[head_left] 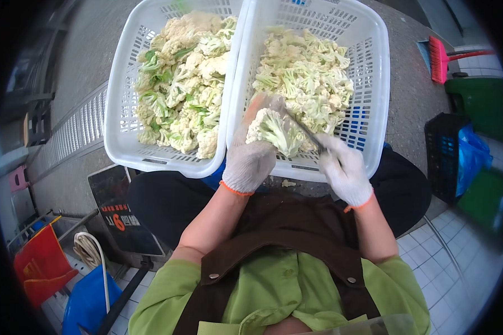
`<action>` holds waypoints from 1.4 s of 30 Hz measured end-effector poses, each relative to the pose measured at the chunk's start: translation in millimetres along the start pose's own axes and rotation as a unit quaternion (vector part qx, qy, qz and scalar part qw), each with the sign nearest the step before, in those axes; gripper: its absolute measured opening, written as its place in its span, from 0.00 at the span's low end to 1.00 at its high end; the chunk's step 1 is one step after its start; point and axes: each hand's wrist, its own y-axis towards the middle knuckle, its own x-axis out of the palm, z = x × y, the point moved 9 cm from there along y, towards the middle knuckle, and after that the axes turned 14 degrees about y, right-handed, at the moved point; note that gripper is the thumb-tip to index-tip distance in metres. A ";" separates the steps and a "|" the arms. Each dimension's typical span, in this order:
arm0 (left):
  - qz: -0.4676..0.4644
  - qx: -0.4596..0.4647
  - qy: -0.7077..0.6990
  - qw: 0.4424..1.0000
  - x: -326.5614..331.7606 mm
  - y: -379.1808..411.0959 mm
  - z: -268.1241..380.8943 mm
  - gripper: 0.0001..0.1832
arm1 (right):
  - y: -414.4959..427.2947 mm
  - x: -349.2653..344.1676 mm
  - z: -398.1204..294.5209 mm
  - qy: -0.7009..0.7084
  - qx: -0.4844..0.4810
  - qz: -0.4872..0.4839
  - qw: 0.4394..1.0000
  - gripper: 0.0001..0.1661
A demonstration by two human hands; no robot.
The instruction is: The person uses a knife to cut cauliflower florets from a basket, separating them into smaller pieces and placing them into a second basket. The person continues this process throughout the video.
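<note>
My left hand [253, 161], in a white knit glove, grips a piece of cauliflower [274, 132] with its pale stem showing. My right hand [347, 167], gloved the same way, is closed around the handle of a knife [304, 130]. The blade runs up and left behind the cauliflower piece and is partly blurred, so I cannot tell whether it touches it. Both hands are over the near edge of the right white plastic basket [375, 83], which holds many small cut florets [306, 79]. Beside it, the left white basket [121, 109] contains larger cauliflower chunks [184, 96] with green leaves.
A black crate [438, 159] with a blue plastic bag [471, 155] stands at the right, near green bins [480, 104]. Farther back is a pink broom [438, 60]. A dark sign board [123, 209] bearing writing leans left of my knee. A metal drain grate [75, 125] crosses the floor.
</note>
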 end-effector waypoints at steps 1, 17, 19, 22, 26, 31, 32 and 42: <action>-0.001 0.004 0.007 1.000 -0.4 0.4 1.2 0.50 | -4.8 -0.3 -4.7 -0.009 -0.010 -0.022 1.000 0.17; 0.083 -0.074 0.201 0.973 -16.6 11.4 -25.1 0.48 | 10.4 -19.1 48.9 -0.043 0.089 0.164 0.981 0.19; 0.070 0.019 0.510 0.857 -26.7 33.1 -7.2 0.53 | 13.8 -50.6 61.6 0.009 0.080 0.222 0.972 0.21; 0.012 0.053 0.804 0.592 -21.0 48.6 -21.0 0.51 | 5.4 -67.5 68.2 0.005 0.034 0.248 0.968 0.21; -0.073 -0.103 0.845 0.520 -64.4 44.9 -87.6 0.41 | 3.0 -53.8 76.3 0.118 0.138 0.208 0.961 0.21; -0.033 -0.226 0.616 0.754 -81.2 49.4 -82.9 0.27 | 3.4 -45.6 85.0 0.100 0.138 0.176 0.970 0.28; -0.003 -0.225 0.485 0.845 -100.4 46.9 -91.0 0.24 | 5.7 -40.1 94.6 0.090 0.137 0.181 0.970 0.31; 0.020 -0.074 0.512 0.856 -28.5 36.0 -31.7 0.28 | 40.4 -1.1 121.2 0.133 0.081 0.099 0.983 0.38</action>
